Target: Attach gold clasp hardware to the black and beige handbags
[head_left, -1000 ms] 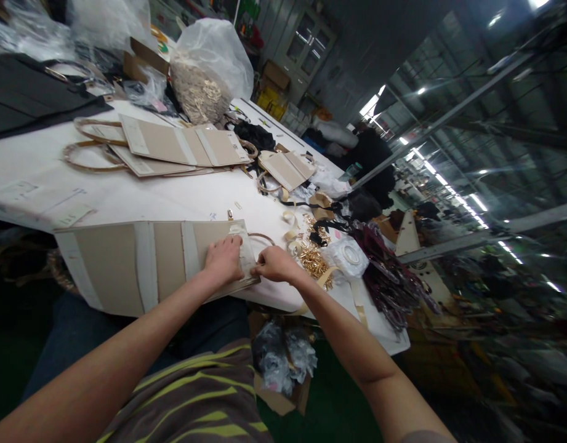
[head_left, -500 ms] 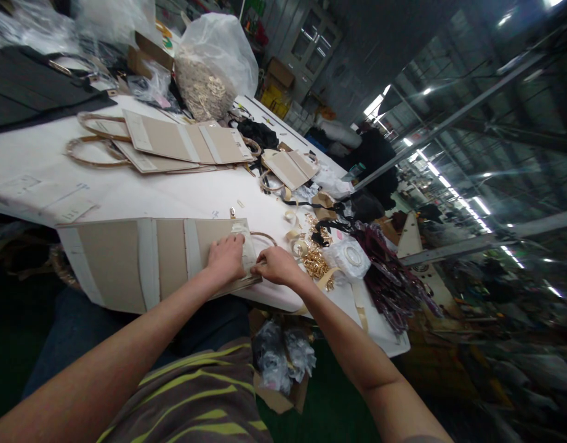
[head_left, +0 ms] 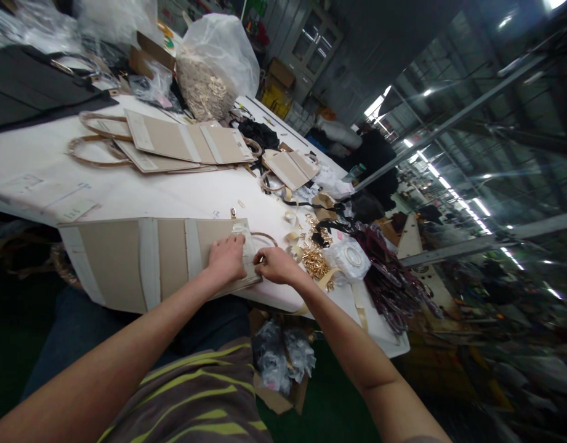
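A flat tan bag panel (head_left: 126, 258) with white strips lies at the near table edge, overhanging it. My left hand (head_left: 226, 258) presses on the panel's right end, fingers curled over a white strip. My right hand (head_left: 273, 266) is closed in a pinch at that same right edge, next to a thin loop handle (head_left: 265, 236); what it pinches is too small to make out. A heap of gold metal fittings (head_left: 313, 258) lies just right of my right hand.
More tan panels with round handles (head_left: 172, 144) lie stacked farther back on the white table (head_left: 172, 194). A big clear bag of pale pieces (head_left: 209, 71) stands behind. Tape roll (head_left: 350, 255), dark straps (head_left: 385, 277) and scraps crowd the right end.
My right hand has shifted slightly left, closer to the panel's edge and my left hand. The left hand has hardly moved.
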A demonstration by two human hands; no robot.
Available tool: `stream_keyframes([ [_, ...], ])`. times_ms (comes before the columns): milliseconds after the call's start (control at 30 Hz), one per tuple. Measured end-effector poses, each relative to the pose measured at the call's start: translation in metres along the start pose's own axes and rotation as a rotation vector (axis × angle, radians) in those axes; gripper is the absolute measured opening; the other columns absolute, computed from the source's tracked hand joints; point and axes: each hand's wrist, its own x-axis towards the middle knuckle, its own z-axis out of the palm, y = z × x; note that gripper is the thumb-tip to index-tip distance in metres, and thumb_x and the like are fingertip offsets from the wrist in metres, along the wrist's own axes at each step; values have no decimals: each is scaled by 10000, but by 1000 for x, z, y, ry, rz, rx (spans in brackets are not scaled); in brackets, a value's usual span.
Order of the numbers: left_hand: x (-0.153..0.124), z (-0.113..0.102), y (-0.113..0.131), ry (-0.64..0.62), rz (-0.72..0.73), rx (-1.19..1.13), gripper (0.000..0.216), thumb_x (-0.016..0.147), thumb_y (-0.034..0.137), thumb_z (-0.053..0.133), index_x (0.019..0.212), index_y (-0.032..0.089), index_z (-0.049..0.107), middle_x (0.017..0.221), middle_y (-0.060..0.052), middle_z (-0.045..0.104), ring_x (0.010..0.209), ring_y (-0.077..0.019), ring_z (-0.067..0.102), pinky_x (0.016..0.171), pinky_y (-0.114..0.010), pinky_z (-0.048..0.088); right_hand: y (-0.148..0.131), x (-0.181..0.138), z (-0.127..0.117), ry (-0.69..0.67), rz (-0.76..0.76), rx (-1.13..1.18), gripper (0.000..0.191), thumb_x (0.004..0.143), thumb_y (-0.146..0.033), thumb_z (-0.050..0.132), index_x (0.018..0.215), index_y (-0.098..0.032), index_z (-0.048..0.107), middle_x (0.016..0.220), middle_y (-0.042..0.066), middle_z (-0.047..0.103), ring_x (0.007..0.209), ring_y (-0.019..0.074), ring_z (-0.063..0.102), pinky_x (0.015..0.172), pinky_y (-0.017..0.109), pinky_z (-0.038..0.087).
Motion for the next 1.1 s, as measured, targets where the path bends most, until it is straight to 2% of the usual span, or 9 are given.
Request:
stream_keyframes([
  [100,-1,0,0,3,-4,-10,770,755,310,896,1422,239,518,1508,-187,628,1393,-390,608,1111,-499,480,-4,-2,0,-6,-13,-16,163,967,-268,799,1103,-260,887,1097,48,857,1055,228,779,829,261,499],
  [233,-1,2,-1,11,-1,-1,771,765,344,887,1432,247,513,1509,-182,629,1386,-386,608,1110,-497,485,-10,-14,6,59,9,-100,144,963,-295,819,1085,-259,888,1099,75,855,1055,257,778,821,284,504],
  [433,-1,5,-4,25,31,-3,752,791,372,894,1424,231,514,1502,-189,629,1378,-391,613,1108,-509,484,-15,-39,27,176,-45,-190,115,1071,-283,701,1120,-238,795,1176,73,802,1083,244,750,832,296,488],
  [667,-3,9,-4,54,33,20,708,825,311,882,1427,245,514,1469,-177,644,1364,-397,617,1079,-493,479,-20,-42,25,132,-13,-229,88,1083,-272,677,1119,-220,739,1128,85,813,1067,272,764,791,316,461],
  [867,-8,10,-5,45,42,13,718,857,260,852,1475,236,489,1484,-186,638,1394,-394,603,1083,-490,464,-27,-49,35,122,-45,-296,150,1122,-218,562,1155,-202,707,1152,126,792,1008,270,763,786,314,476],
  [1000,-8,9,-5,41,46,18,713,861,271,854,1475,227,494,1487,-189,642,1389,-398,606,1090,-502,468,-21,-50,36,141,-43,-237,133,1108,-262,617,1187,-205,708,1144,112,802,1036,276,766,810,316,489],
  [1100,-8,8,-4,40,48,30,696,870,268,840,1473,217,496,1484,-194,646,1372,-399,616,1082,-513,479,-15,-44,30,169,-36,-157,282,1069,-283,687,1342,-223,720,1240,100,812,1146,280,761,884,319,506],
])
